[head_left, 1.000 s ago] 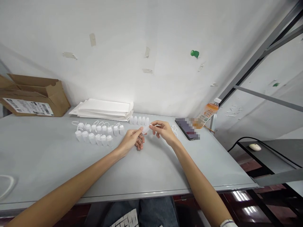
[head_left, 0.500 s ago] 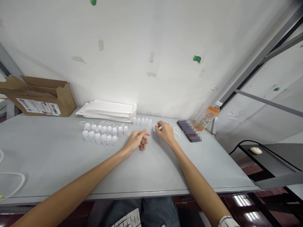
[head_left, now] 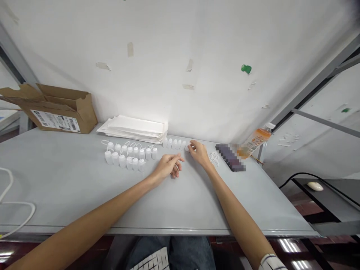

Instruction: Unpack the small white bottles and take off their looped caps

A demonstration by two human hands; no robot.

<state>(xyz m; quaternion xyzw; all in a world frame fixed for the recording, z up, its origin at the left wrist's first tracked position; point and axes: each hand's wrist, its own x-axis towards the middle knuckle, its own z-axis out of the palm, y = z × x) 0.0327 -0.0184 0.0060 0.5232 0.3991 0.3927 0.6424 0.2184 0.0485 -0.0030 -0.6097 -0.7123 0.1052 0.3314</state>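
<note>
My right hand (head_left: 199, 153) pinches a small white plastic bottle (head_left: 186, 148) at its fingertips, right beside the end of a short row of like bottles (head_left: 174, 144). My left hand (head_left: 168, 167) rests on the grey table (head_left: 84, 195) a little nearer me, fingers loosely curled. A thin white strand seems to run by its fingers, too fine to read. Left of my hands, more white bottles with looped white straps (head_left: 129, 155) stand in two rows. A small tangle of white straps (head_left: 214, 158) lies just right of my right hand.
A stack of white paper sheets (head_left: 132, 129) and an open cardboard box (head_left: 56, 108) stand at the back left. A blurred phone (head_left: 230, 157) and an orange-labelled drink bottle (head_left: 254, 144) are at the back right. A white cable (head_left: 14, 198) lies on the table's left.
My hands, together around a white bottle a second ago, have drawn apart. The right hand now has a bottle at its fingertips near the row. The whole scene has shifted as my head turned.
</note>
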